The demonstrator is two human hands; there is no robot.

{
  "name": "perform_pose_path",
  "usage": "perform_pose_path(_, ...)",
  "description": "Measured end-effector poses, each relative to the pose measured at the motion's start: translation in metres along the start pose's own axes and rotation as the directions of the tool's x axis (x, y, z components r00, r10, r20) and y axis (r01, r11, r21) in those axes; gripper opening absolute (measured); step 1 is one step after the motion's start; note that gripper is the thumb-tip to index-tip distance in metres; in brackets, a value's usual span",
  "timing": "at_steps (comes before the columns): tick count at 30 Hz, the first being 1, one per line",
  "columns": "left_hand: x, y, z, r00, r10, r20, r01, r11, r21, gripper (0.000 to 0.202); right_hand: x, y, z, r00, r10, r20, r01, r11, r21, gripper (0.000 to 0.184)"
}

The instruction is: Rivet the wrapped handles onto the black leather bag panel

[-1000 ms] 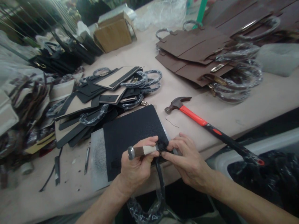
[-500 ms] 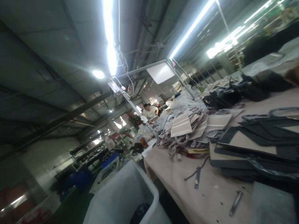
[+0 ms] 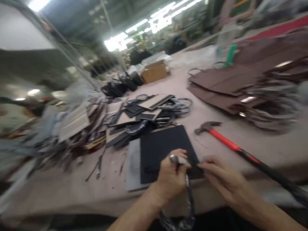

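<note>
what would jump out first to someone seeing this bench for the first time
The red-handled hammer lying on the table right of centre stands out most. Near the front edge, the left hand grips a metal-capped tool over a black panel, the right hand beside it. Brown pieces are stacked at the far right.

My one head camera looks forward and down from close above the near edge of the beige cloth-covered worktable (image 3: 168, 80), tilted, motion-blurred, workshop hall behind.

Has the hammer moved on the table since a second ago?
No. The hammer lies as before: head beside the black panel's far right corner, red handle angled toward the table edge. Only the camera shifted.
</note>
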State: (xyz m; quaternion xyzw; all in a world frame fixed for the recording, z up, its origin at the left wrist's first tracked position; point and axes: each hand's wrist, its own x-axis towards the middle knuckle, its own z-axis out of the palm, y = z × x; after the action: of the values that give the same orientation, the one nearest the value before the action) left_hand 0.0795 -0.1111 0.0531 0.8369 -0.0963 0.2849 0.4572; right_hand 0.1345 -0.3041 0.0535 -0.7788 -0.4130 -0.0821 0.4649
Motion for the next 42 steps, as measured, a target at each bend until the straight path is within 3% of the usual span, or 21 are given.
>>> perform_pose_path(2,-0.002,-0.004,0.002,0.997,0.078,-0.008,-0.079,0.997,-0.013,0.013,-0.004,0.004,-0.014,0.993,0.114,-0.003,-0.114,0.993,0.010,0.024)
perform_pose_path(5,0.001,-0.005,-0.012,0.988,0.149,0.035,-0.151,0.988,0.042,0.012,0.021,0.011,-0.019,0.976,0.216,-0.008,-0.216,0.975,0.044,0.015)
perform_pose_path(9,0.002,0.004,-0.021,0.983,0.166,0.076,-0.175,0.976,0.130,0.012,0.061,0.018,-0.013,0.915,0.364,0.173,-0.369,0.929,-0.005,0.008)
perform_pose_path(12,0.002,0.006,-0.018,0.983,0.170,0.073,-0.179,0.974,0.142,0.014,0.076,0.027,-0.006,0.877,0.394,0.275,-0.409,0.913,-0.005,0.009)
perform_pose_path(16,-0.001,0.006,-0.015,0.987,0.149,0.052,-0.156,0.973,0.171,0.014,0.081,0.038,-0.002,0.851,0.416,0.321,-0.444,0.896,0.014,0.008)
perform_pose_path(19,-0.004,0.008,-0.013,0.990,0.136,0.045,-0.143,0.969,0.200,0.016,0.081,0.036,-0.005,0.835,0.428,0.346,-0.462,0.887,0.016,0.017)
perform_pose_path(22,-0.006,0.010,-0.012,0.988,0.144,0.051,-0.152,0.965,0.214,0.018,0.084,0.028,-0.010,0.832,0.429,0.353,-0.418,0.902,-0.110,0.025)
perform_pose_path(27,-0.007,0.012,-0.010,0.988,0.145,0.048,-0.152,0.959,0.240,0.018,0.096,0.014,-0.011,0.848,0.356,0.393,-0.214,0.908,-0.360,0.029)
perform_pose_path(31,-0.008,0.013,-0.011,0.990,0.129,0.059,-0.140,0.957,0.256,0.016,0.106,0.005,-0.011,0.798,0.351,0.490,-0.093,0.875,-0.475,0.023)
perform_pose_path(35,-0.008,0.013,-0.011,0.989,0.135,0.055,-0.145,0.959,0.245,0.017,0.111,0.002,-0.013,0.760,0.345,0.551,-0.017,0.858,-0.514,0.023)
perform_pose_path(42,-0.007,0.012,-0.010,0.987,0.152,0.048,-0.159,0.953,0.258,0.018,0.119,-0.001,-0.015,0.741,0.306,0.597,0.068,0.851,-0.520,0.025)
